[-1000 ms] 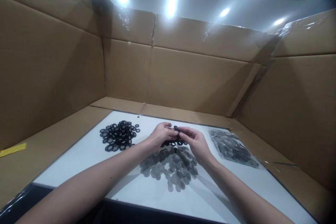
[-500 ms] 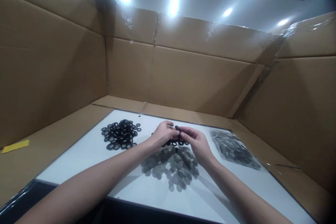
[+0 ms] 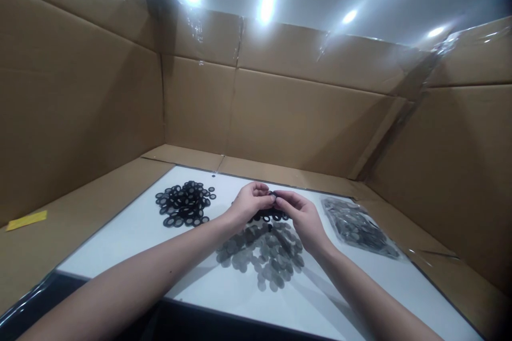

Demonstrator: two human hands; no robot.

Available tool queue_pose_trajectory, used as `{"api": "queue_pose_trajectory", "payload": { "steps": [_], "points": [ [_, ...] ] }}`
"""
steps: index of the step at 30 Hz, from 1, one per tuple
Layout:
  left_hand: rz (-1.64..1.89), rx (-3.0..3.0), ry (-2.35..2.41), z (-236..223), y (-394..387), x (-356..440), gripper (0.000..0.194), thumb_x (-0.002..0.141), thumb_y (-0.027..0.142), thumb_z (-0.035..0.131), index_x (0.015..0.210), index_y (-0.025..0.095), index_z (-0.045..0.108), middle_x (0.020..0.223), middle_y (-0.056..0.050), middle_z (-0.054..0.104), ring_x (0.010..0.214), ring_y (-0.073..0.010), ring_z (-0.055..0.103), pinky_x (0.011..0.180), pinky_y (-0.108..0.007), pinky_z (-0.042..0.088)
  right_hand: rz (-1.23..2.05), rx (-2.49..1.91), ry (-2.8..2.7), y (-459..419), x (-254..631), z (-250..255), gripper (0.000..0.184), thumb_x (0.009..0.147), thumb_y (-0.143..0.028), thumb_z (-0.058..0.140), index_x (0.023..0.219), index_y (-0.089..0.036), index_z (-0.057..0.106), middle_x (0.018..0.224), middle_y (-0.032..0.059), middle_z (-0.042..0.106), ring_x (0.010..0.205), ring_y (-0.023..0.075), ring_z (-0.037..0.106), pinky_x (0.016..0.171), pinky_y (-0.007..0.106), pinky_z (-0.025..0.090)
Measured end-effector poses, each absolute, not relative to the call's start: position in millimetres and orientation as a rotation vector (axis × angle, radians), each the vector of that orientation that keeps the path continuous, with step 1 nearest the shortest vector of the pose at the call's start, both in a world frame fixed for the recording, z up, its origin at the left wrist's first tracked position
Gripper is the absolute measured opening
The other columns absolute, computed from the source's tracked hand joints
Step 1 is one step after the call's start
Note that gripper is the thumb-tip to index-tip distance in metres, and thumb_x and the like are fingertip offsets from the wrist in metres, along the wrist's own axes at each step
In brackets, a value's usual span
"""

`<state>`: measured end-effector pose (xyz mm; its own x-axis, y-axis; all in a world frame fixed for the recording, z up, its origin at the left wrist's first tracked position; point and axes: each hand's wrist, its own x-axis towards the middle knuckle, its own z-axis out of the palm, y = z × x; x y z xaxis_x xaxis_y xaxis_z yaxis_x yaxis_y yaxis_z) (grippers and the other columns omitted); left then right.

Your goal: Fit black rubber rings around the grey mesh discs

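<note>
Head view shows our left hand (image 3: pixel 248 205) and right hand (image 3: pixel 306 218), fingertips pinched on a small round black piece (image 3: pixel 273 195). We have translucent grey discs (image 3: pixel 274 258) heaped nearby.

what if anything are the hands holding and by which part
A small, round, black piece, held between the left hand and right hand, apparently by its edges; the exact contact is too small to make out.

Discs (image 3: pixel 274 261) between ring pile (image 3: pixel 184 205) and bag (image 3: pixel 358 229)
</note>
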<state>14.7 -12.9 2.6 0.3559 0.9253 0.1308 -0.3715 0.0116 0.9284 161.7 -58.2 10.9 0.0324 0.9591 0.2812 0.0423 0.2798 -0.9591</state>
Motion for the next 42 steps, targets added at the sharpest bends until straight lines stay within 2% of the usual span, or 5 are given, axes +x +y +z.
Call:
{"api": "queue_pose_trajectory", "payload": {
  "steps": [7, 16, 22, 36, 42],
  "points": [
    [1.057, 1.18, 0.681, 0.2, -7.7, 11.9, 0.042, 0.062, 0.024, 0.076, 0.095, 0.012, 0.053, 0.083, -0.008, 0.064, 0.077, -0.0158, 0.064, 0.078, -0.031, 0.05, 0.871, -1.072, -1.397, -55.5, 162.8, 7.0, 0.034, 0.071, -0.04, 0.067, 0.096, -0.018, 0.068, 0.1, 0.0091, 0.068, 0.093, 0.0245, 0.061, 0.084, 0.039, 0.048],
    [1.081, 1.173, 0.671, -4.8, -3.9, 15.1, 0.047, 0.062, 0.026, 0.077, 0.099, 0.013, 0.05, 0.084, -0.007, 0.065, 0.074, -0.0149, 0.064, 0.073, -0.028, 0.05, 0.931, -1.053, -1.379, -54.6, 163.4, 8.4, 0.033, 0.07, -0.037, 0.068, 0.097, -0.017, 0.066, 0.091, 0.0071, 0.068, 0.08, 0.0188, 0.061, 0.074, 0.031, 0.048],
    [1.024, 1.189, 0.689, -0.7, -5.6, 11.5, 0.042, 0.058, 0.023, 0.079, 0.089, 0.013, 0.052, 0.076, -0.006, 0.063, 0.073, -0.0161, 0.064, 0.073, -0.03, 0.051, 0.885, -1.069, -1.363, -53.2, 165.1, 5.6, 0.031, 0.072, -0.038, 0.066, 0.094, -0.017, 0.067, 0.094, 0.0083, 0.068, 0.086, 0.0213, 0.061, 0.078, 0.033, 0.048],
    [1.04, 1.146, 0.666, 3.9, -6.1, 10.9, 0.041, 0.061, 0.022, 0.077, 0.093, 0.011, 0.055, 0.086, -0.01, 0.065, 0.077, -0.0149, 0.064, 0.074, -0.027, 0.051, 0.895, -1.084, -1.346, -55.7, 159.9, 5.0, 0.035, 0.07, -0.04, 0.068, 0.096, -0.017, 0.067, 0.098, 0.0088, 0.068, 0.092, 0.0239, 0.062, 0.084, 0.038, 0.048],
    [1.043, 1.222, 0.67, -0.9, -2.3, 10.9, 0.039, 0.06, 0.021, 0.077, 0.09, 0.012, 0.055, 0.077, -0.006, 0.064, 0.071, -0.0138, 0.063, 0.071, -0.026, 0.05, 0.917, -1.093, -1.368, -55.0, 161.4, 6.3, 0.035, 0.07, -0.041, 0.068, 0.097, -0.018, 0.068, 0.1, 0.0086, 0.068, 0.093, 0.0252, 0.062, 0.085, 0.04, 0.047]
  ]
}}
